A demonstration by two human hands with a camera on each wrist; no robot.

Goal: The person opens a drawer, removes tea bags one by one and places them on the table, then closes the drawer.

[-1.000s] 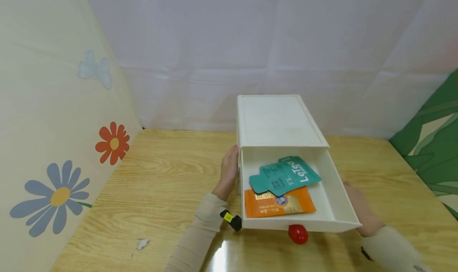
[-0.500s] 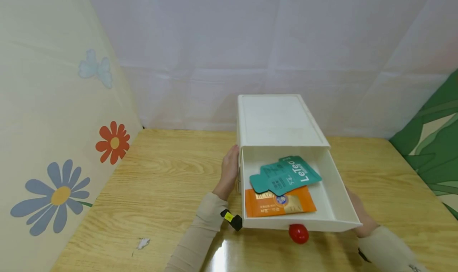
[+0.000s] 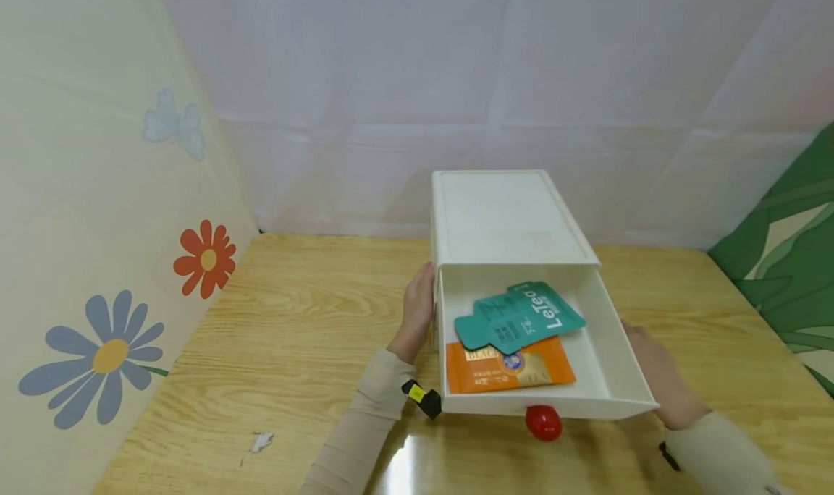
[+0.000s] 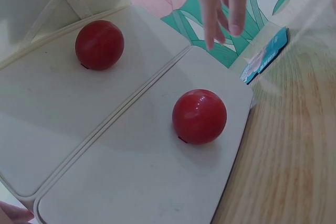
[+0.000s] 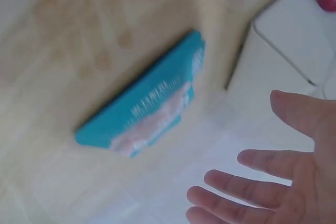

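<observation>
White plastic made up the small drawer cabinet [image 3: 508, 220] standing on the wood-grain table [image 3: 313, 321], and its lower drawer [image 3: 612, 401] was pulled fully out toward the person. Inside that drawer lay a teal spouted pouch [image 3: 521, 318] printed "LeTea", overlapping the far edge of an orange flat sachet [image 3: 508, 368]; both rested on the drawer floor, nearer its left wall. A round red knob [image 3: 543, 422] sat on the drawer front, and the left wrist view showed a second red knob [image 4: 99, 44] on the drawer front beside it. The left hand [image 3: 417, 314] lay flat against the cabinet's left side at the drawer mouth, fingers straight, gripping nothing. The right hand [image 3: 658, 375] was beside the drawer's right wall, fingers spread and holding nothing; whether it touched the wall could not be determined. Compared with half a second before, that hand showed more fully and stood slightly further out from the drawer's right wall, while drawer, pouch and sachet had not shifted. Judgement: the right hand was passing along the drawer's right side and the drawer contents were undisturbed. The right wrist view, blurred, showed a teal rectangular packet [image 5: 147, 98] lying on the table to the right of the cabinet, apart from the open fingers [image 5: 247, 182].
</observation>
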